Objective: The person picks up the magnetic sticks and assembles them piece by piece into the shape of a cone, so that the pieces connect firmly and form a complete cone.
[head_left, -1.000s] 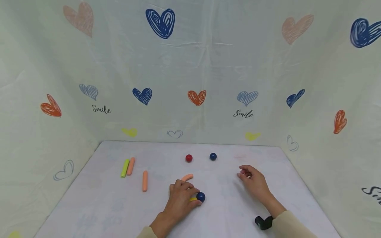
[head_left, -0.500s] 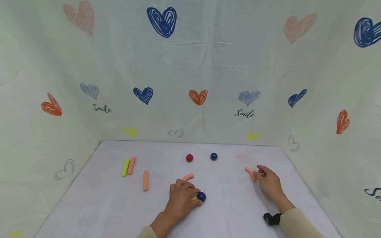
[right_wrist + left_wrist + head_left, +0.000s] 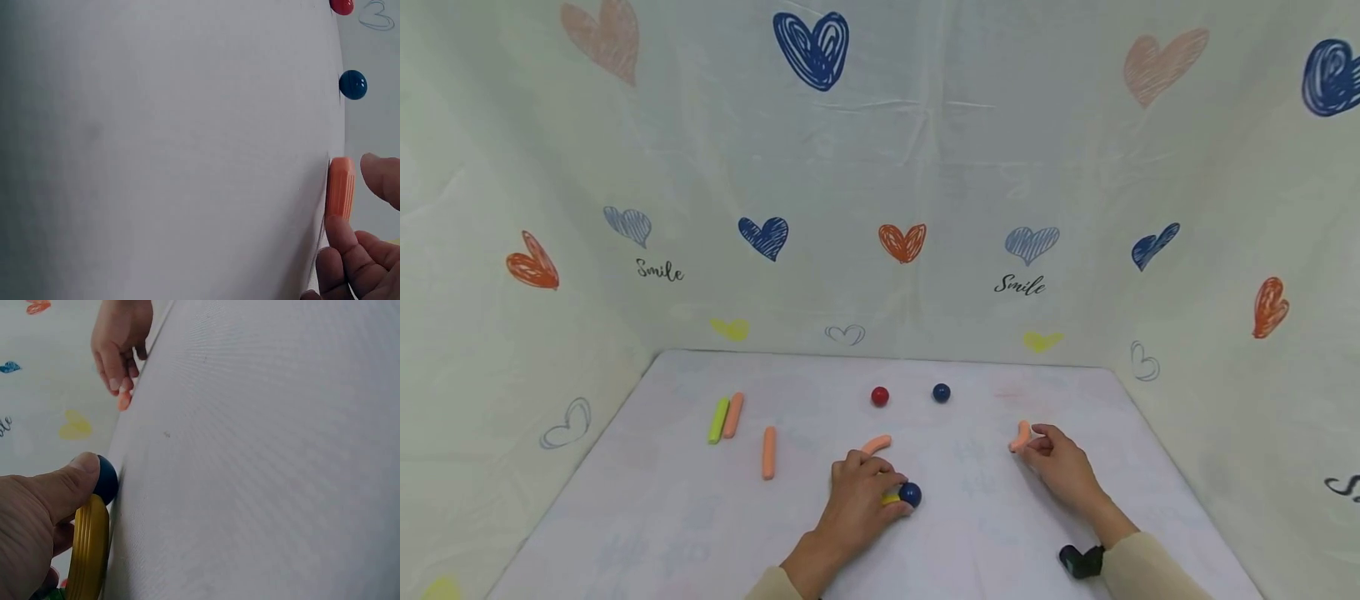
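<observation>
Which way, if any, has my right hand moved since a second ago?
Yes, your right hand moved right overall: in the head view, its fingertips went from left of the right yellow heart to beneath it.

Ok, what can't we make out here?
Yellow piece: mostly behind the left hand in head view; cut by bottom edge in left wrist view.
Green piece: cut by bottom edge, left wrist view.
Curved orange stick: near end behind left fingers, head view.
Black object: too small to identify, head view.
</observation>
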Action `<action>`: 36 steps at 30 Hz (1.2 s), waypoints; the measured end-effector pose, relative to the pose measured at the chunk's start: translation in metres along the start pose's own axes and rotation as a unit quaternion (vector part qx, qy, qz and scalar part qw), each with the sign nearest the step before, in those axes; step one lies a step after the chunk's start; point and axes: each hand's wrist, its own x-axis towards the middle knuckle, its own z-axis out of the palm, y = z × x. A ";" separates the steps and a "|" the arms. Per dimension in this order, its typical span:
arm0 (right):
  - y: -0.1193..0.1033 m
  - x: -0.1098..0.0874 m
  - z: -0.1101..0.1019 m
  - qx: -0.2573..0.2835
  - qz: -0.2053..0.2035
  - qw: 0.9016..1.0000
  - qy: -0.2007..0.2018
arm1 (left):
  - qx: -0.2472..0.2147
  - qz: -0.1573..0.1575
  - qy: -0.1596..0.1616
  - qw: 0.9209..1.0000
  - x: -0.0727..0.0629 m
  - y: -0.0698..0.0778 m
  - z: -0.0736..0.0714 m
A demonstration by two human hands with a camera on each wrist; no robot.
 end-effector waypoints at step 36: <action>-0.003 0.020 0.009 -0.036 -0.080 0.996 -0.020 | -0.003 -0.008 -0.016 1.000 0.000 0.003 0.000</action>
